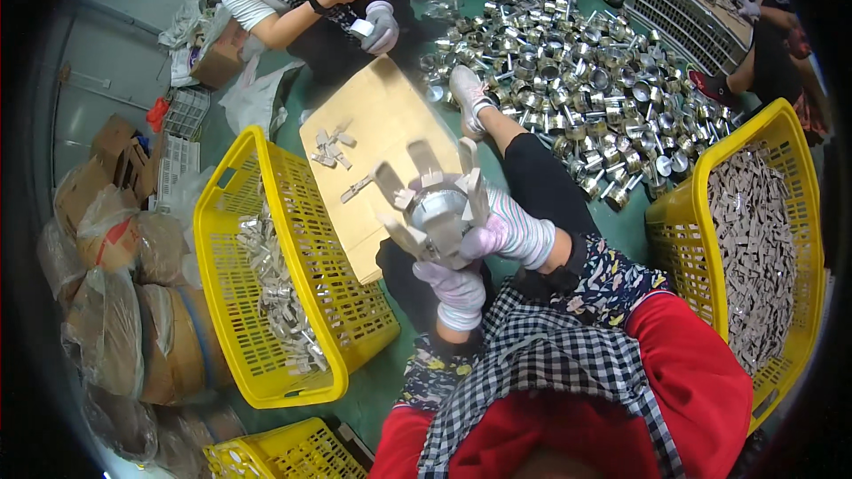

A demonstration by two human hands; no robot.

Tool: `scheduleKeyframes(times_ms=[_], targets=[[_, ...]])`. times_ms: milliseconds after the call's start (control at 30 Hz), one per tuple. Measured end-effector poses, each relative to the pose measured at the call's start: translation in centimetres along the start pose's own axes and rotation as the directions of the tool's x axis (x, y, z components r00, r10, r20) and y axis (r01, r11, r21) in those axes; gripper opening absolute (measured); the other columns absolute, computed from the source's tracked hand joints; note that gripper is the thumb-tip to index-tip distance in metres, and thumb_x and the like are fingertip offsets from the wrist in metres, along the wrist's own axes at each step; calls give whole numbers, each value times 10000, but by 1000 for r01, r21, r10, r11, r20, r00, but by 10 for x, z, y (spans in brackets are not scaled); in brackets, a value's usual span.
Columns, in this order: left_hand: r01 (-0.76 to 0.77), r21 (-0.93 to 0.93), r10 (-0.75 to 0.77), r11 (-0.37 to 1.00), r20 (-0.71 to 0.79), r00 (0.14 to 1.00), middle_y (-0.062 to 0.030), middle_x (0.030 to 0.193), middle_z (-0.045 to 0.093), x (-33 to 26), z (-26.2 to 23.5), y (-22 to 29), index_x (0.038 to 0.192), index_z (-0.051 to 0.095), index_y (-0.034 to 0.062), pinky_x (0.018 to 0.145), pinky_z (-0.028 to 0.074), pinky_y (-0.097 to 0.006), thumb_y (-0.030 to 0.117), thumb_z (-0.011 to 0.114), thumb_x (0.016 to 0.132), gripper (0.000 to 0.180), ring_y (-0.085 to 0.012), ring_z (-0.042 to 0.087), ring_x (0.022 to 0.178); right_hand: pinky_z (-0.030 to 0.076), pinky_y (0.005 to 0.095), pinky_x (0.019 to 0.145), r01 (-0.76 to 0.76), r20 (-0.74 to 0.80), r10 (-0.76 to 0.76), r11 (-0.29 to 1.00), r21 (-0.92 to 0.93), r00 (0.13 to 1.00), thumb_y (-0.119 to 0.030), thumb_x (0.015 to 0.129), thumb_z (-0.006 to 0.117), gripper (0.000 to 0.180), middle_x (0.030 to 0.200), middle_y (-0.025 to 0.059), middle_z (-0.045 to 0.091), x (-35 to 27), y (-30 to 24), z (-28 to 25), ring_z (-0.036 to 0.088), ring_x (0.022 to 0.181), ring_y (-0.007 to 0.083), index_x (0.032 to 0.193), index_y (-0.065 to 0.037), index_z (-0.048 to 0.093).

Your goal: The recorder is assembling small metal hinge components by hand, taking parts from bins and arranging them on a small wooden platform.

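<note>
In front of me, a round metal cup-like part [439,206] with several flat grey blades standing out around its rim is held up, slightly blurred. My left hand [451,291], in a striped knit glove, closes on its lower side. My right hand [513,229], in a matching glove, grips its right side, fingers partly hidden behind the blades. Behind it lies a beige board [368,124]. On the board rest a small heap of flat grey pieces [332,149] and a lone grey piece [357,189], close to the held part.
Yellow baskets of small metal pieces stand at left [266,390] and right [701,239]. A large pile of shiny metal cups with stems [568,80] covers the floor ahead. A gloved co-worker [284,9] sits ahead left; another person's hand [745,4] is over a crate [679,27].
</note>
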State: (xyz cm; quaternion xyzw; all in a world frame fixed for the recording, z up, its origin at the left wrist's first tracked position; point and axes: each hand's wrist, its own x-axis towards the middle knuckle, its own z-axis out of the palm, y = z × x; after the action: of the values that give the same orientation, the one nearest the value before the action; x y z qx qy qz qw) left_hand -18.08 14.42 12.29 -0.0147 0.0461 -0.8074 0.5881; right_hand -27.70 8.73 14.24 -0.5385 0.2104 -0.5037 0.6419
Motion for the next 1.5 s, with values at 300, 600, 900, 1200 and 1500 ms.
scheduleKeyframes(times_ms=[300, 600, 900, 1200, 1500], targets=[[-230, 969, 392, 94, 176, 903, -157, 1375, 329, 3, -21, 9, 1379, 199, 13, 1052, 257, -377, 627, 120, 896, 785, -281, 357, 1235, 437, 296, 876, 15, -289, 93, 936, 352, 953, -375, 591, 819, 720, 1067, 83, 602, -11, 19, 19, 561, 983, 158, 1135, -2, 530], [120, 740, 512, -662, 330, 793, -95, 879, 556, -5, -55, 48, 1256, 381, 71, 621, 487, -321, 621, 180, 898, 687, -211, 565, 684, 445, 326, 893, -62, -45, 97, 862, 503, 994, -430, 707, 728, 858, 1143, 111, 536, 3, 9, 6, 532, 1040, 168, 1320, -4, 306], [-80, 997, 493, 5, 67, 867, -24, 977, 557, -1, -1, 11, 1267, 386, 76, 522, 438, -206, 647, 299, 872, 699, -114, 552, 702, 469, 279, 788, 51, -178, -2, 961, 273, 984, -418, 761, 669, 805, 1082, 115, 558, -5, 27, 9, 570, 885, 157, 1314, 28, 290], [-80, 860, 472, -505, 352, 808, -175, 1279, 414, 2, 1, 0, 1301, 295, -42, 991, 325, -372, 499, 115, 955, 667, -259, 429, 1157, 458, 266, 752, 85, -365, 43, 941, 328, 930, -283, 811, 593, 441, 985, 94, 583, -10, 26, 28, 543, 883, 137, 1102, 36, 504], [2, 797, 236, 605, -181, 955, 52, 447, 234, 12, -20, 39, 925, 495, 59, 301, 188, -222, 806, 240, 749, 809, -86, 220, 316, 473, 228, 683, -126, -185, 202, 925, 358, 962, -287, 816, 584, 579, 986, 97, 574, -17, 41, 0, 555, 791, 120, 1275, 3, 383]])
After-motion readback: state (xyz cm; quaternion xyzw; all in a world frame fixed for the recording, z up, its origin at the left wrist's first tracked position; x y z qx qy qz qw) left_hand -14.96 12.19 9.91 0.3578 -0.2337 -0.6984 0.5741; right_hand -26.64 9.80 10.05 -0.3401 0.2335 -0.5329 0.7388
